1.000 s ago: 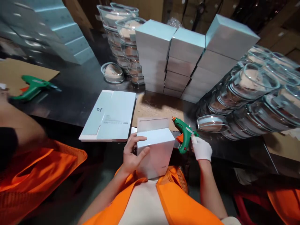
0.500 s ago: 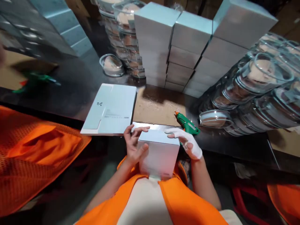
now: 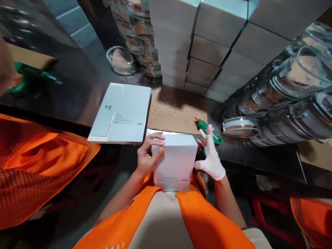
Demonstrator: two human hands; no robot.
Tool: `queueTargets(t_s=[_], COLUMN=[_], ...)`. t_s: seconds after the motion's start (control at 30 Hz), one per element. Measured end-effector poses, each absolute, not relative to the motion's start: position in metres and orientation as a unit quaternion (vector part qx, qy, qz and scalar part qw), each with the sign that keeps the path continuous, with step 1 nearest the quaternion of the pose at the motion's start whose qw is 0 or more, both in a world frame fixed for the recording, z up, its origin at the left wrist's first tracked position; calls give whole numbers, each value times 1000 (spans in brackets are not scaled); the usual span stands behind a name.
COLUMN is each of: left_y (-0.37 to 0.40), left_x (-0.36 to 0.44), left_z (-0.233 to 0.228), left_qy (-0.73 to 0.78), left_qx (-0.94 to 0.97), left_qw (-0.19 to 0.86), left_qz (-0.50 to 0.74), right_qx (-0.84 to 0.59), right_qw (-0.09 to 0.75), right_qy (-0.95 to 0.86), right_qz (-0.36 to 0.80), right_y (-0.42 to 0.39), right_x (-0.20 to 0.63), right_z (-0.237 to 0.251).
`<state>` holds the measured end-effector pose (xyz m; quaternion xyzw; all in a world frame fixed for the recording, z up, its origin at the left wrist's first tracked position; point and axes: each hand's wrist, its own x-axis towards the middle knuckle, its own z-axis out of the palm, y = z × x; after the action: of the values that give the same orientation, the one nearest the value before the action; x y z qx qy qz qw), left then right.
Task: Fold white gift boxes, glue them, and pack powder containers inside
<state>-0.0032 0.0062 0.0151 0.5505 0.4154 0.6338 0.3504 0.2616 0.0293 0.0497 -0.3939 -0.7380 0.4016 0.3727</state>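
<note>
A white cardboard box [image 3: 175, 162] stands upright against my body at the table's front edge. My left hand [image 3: 149, 152] grips its left side, the thumb on the near face and the fingers over the upper left edge. My right hand [image 3: 211, 157], in a white glove with bare fingertips, is off the box's top. Its fingers are spread and point up, with the thumb close to the box's right side. Just beyond those fingers a green glue gun [image 3: 207, 130] with an orange tip lies on the table, partly hidden by them.
Flat white printed cartons [image 3: 124, 114] lie at the left. A brown cardboard sheet [image 3: 176, 112] covers the table's middle. Behind it rise stacked white boxes [image 3: 206, 52]. Clear round containers [image 3: 282, 93] are stacked on the right. Another green glue gun [image 3: 28, 77] is at far left, near a co-worker's blurred hand [image 3: 6, 65].
My right hand has lifted off the box's top and moved right, its fingers opening upward toward the glue gun. My left hand stays at the box's left side. The view has shifted slightly.
</note>
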Motion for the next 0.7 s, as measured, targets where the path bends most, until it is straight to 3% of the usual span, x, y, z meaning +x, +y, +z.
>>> queueTargets(t_s=[0.1, 0.13, 0.23, 0.27, 0.4, 0.5, 0.6, 0.7], left_y=[14, 17, 27, 30, 24, 6, -5, -5], left_x=[-16, -19, -18, -15, -1, -13, -25, -17], left_z=[24, 28, 32, 31, 23, 27, 49, 70], left_qy=[456, 469, 510, 519, 535, 567, 558, 456], left_qx=[472, 443, 365, 341, 331, 516, 655, 800], left_qw=[283, 264, 243, 249, 292, 282, 118, 115], left_qz=[700, 717, 741, 744, 720, 577, 495, 372], right_qx=[-534, -561, -520, -505, -595, -629, -582, -447], right_qw=[461, 432, 238, 218, 371, 418, 352, 202], right_qy=[-581, -551, -533, -529, -508, -492, -588, -781], right_qz=[406, 441, 624, 647, 501, 434, 437, 385], right_y=[1, -9, -38, -44, -42, -24, -15, -7], right_x=[285, 290, 282, 273, 250, 273, 294, 285], right_z=[33, 28, 14, 10, 6, 33, 75, 104])
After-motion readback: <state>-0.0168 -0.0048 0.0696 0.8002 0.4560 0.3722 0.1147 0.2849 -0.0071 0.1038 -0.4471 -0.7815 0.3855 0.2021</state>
